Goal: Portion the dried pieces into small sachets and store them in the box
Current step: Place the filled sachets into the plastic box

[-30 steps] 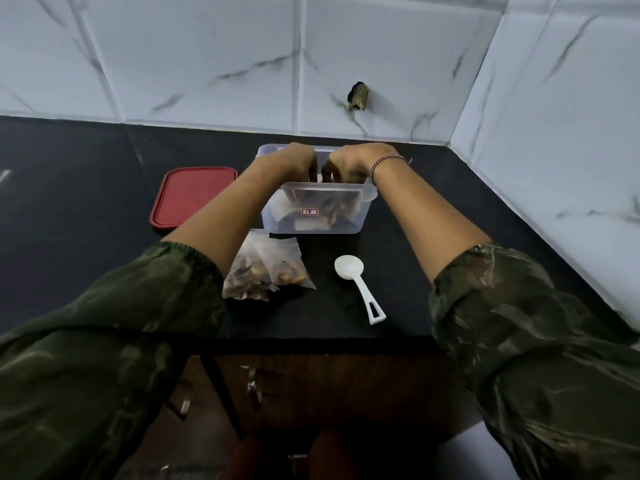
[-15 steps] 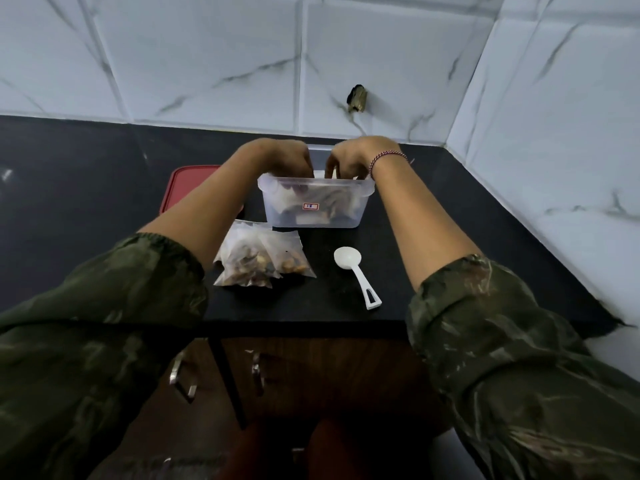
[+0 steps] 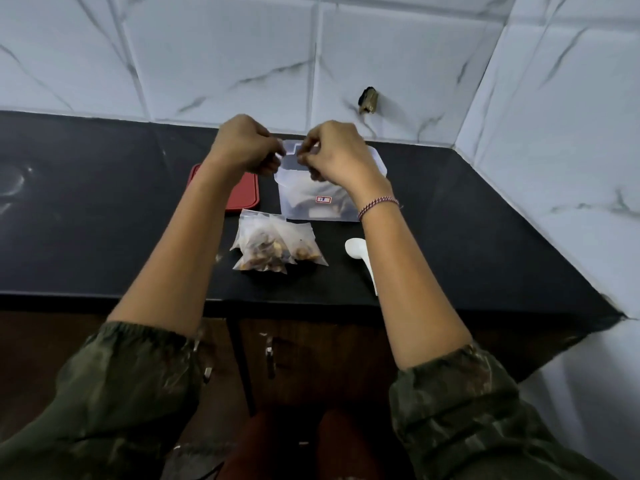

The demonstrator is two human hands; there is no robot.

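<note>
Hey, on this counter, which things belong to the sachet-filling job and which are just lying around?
Part of the job: left hand and right hand, both pinching a clear sachet; clear box; filled sachets; white spoon; red lid.

Just lying about: dark fitting on the wall tiles; cabinet handle below the counter.

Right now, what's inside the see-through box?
Through the cloudy wall of the box, dark pieces and something pale show. The right hand, pinching a clear sachet with the left hand, covers the open top, so the rest is hidden.
</note>
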